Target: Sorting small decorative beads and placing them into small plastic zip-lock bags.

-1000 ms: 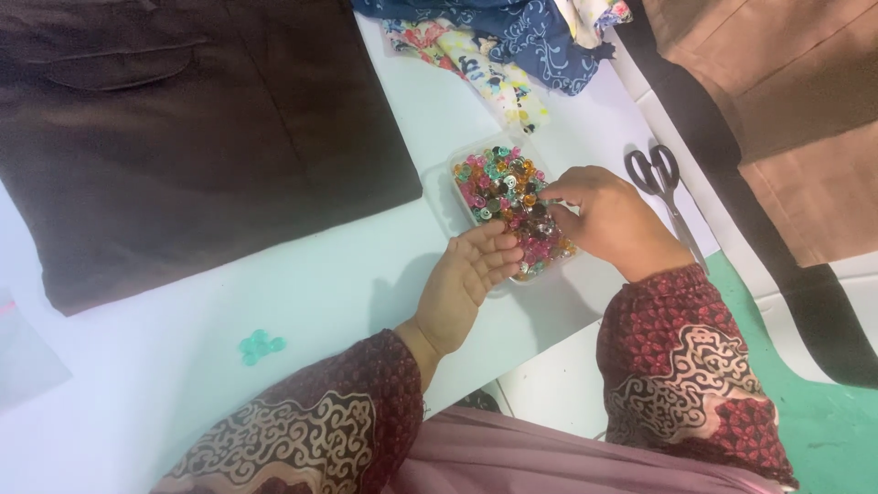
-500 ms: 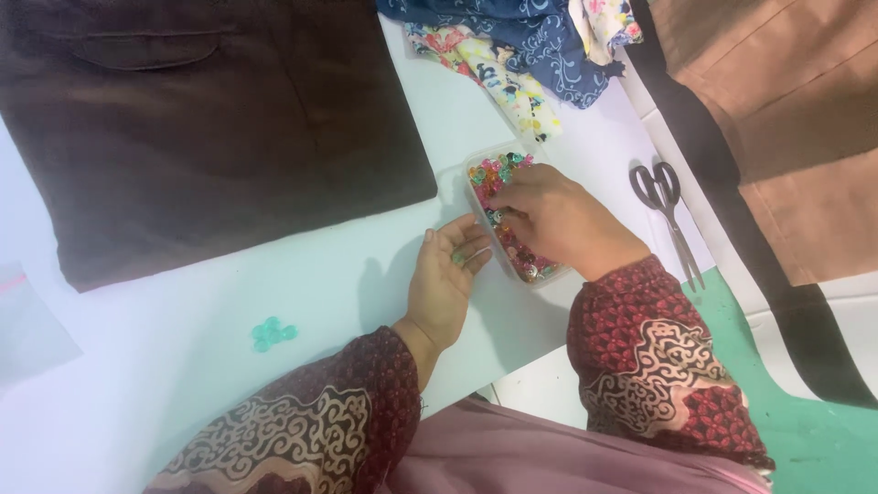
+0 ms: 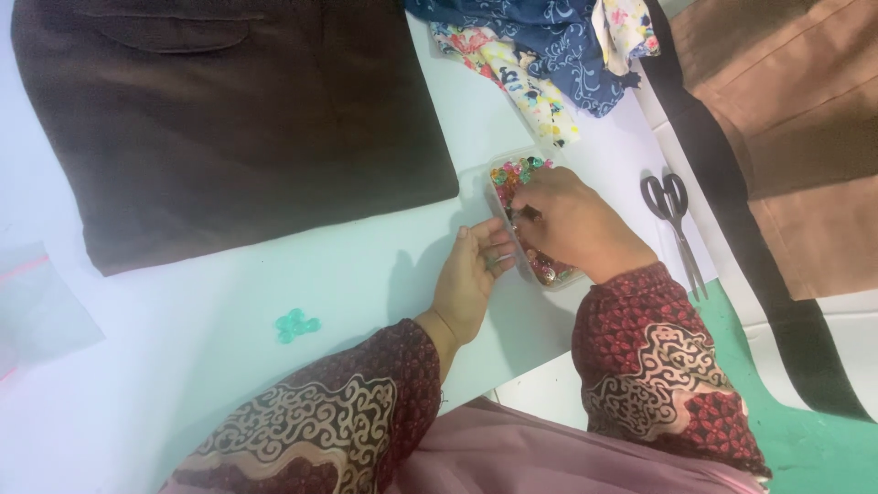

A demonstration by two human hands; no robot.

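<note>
A small clear plastic box [image 3: 506, 176] full of colourful buttons sits on the white table [image 3: 229, 366]. My right hand [image 3: 572, 220] reaches into the box, fingertips curled down among the buttons and covering most of them. My left hand [image 3: 471, 279] rests on the table against the box's left side, fingers touching its wall. A few loose teal buttons [image 3: 295, 325] lie on the table to the left of my left hand. Whether my right fingers pinch a button is hidden.
A dark brown folded garment [image 3: 238, 119] covers the table's upper left. Patterned blue and floral fabric scraps [image 3: 549, 46] lie beyond the box. Scissors [image 3: 675, 220] rest at the right, near brown cloth [image 3: 786, 137]. A clear plastic bag [image 3: 37, 306] lies at the far left.
The view has shifted, so everything sits further right and lower. My right hand has moved deeper over the button box, hiding more of it. My left hand stays against the box.
</note>
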